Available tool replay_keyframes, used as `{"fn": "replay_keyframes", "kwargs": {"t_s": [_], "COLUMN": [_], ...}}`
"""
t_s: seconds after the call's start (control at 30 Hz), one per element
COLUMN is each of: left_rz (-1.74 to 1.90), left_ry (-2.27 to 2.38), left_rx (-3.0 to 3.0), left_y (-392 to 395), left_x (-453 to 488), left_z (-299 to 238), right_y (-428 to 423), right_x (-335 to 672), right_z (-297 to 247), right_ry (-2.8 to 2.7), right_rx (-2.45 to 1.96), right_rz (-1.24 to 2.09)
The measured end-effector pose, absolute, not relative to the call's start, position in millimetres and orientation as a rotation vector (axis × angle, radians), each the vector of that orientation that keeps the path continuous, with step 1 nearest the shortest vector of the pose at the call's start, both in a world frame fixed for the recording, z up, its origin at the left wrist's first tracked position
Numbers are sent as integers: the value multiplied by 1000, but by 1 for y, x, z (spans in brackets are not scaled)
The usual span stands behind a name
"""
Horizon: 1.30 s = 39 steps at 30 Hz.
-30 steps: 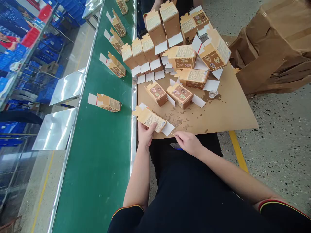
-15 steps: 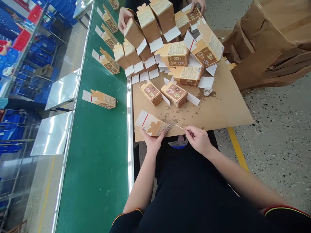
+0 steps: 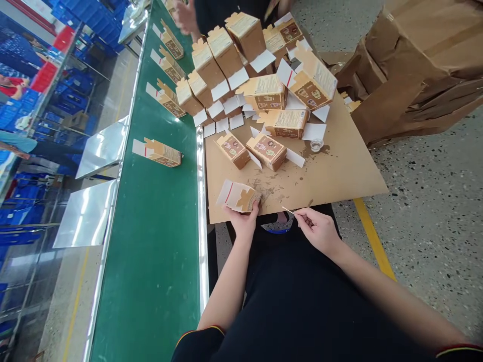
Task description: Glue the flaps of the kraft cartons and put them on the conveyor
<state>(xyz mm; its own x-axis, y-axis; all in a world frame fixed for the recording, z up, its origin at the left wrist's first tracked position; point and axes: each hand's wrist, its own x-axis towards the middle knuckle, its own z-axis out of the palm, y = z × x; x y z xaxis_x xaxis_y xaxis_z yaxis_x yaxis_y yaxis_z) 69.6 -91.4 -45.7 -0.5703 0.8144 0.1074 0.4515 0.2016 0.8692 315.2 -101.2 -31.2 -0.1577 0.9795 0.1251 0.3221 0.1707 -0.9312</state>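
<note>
My left hand (image 3: 243, 221) grips a small tan carton (image 3: 241, 196) at the near edge of the brown cardboard sheet (image 3: 339, 171); its open white flap with a red stripe points left. My right hand (image 3: 317, 229) pinches a thin wooden stick (image 3: 289, 210) whose tip points toward the carton, a short gap away. Several more open cartons (image 3: 266, 148) lie and stand on the sheet beyond, and a small clear round cap (image 3: 316, 146) sits in a stained patch.
A green conveyor belt (image 3: 158, 241) runs along my left with a carton (image 3: 160, 152) lying on it and more farther up. Another person's hand (image 3: 184, 17) is at the far end. Crumpled brown cardboard (image 3: 415, 65) is piled at right on the speckled floor.
My left hand turned the carton over, so its open flap end now faces left and up. My right hand with the stick drew back slightly toward me. The other person's hands moved among the far cartons.
</note>
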Motion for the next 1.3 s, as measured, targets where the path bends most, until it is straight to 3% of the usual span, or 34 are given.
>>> {"fn": "replay_keyframes", "kwargs": {"t_s": [0.17,0.37,0.5,0.77,1.03,1.13,1.23,1.3], "left_rz": [1391,1616,1573,1478,1494,1427,1561,1643], "left_ry": [2030,2416,2455,2469,2324,2588,2867,2631], "left_rx": [1113,983,773,806,751,755,835,963], "left_y": [-91,-128,-136,-114,-103,-117,-113,-82], "left_x": [41,-116,-170,-172,-176,-166,-141,-114], "left_z": [-35,8,7,-18,-1,8,14,15], "right_y": [-98,-90,-83,-80,-70,-68,-70,-67], "right_x": [322,336,333,328,332,354,380,393], "right_z": [-25,-18,-15,-12,-3,3,7,8], "right_ry": [-1606,-1532,-1528,-1583,-1577,-1444,-1307,-1265], "right_rx": [-1255,-1301,-1282,-1279,-1308,-1393,-1486,-1519], "right_rz": [980,926,942,942,920,845,733,679]}}
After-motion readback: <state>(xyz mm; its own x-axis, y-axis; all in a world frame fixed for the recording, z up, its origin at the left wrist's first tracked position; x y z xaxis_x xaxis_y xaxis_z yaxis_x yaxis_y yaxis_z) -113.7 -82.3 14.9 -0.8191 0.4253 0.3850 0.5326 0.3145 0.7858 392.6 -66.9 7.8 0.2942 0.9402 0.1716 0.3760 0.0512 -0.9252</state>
